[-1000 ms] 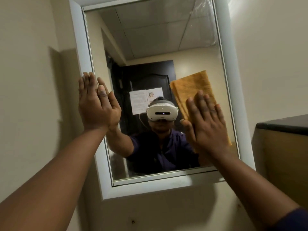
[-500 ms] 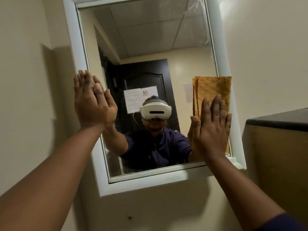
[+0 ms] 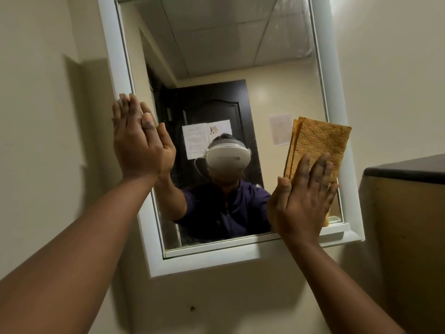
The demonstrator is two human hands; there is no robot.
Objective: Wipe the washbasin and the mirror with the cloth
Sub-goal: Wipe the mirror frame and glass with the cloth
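Observation:
A white-framed mirror (image 3: pixel 284 75) hangs on the cream wall in front of me. My right hand (image 3: pixel 303 198) presses a folded orange cloth (image 3: pixel 322 141) flat against the glass at the mirror's lower right corner, fingers straight and spread. My left hand (image 3: pixel 137 143) lies flat with straight fingers against the mirror's left edge, over the frame and glass. The washbasin is out of view.
A tan cabinet with a dark top (image 3: pixel 404 169) stands close to the mirror's right side. The mirror's white frame (image 3: pixel 204 261) juts out from the wall (image 3: pixel 41 116). The glass reflects a dark door with papers on it.
My right hand has slid the cloth from the mirror's middle right over to its lower right corner. My left hand has stayed on the left edge.

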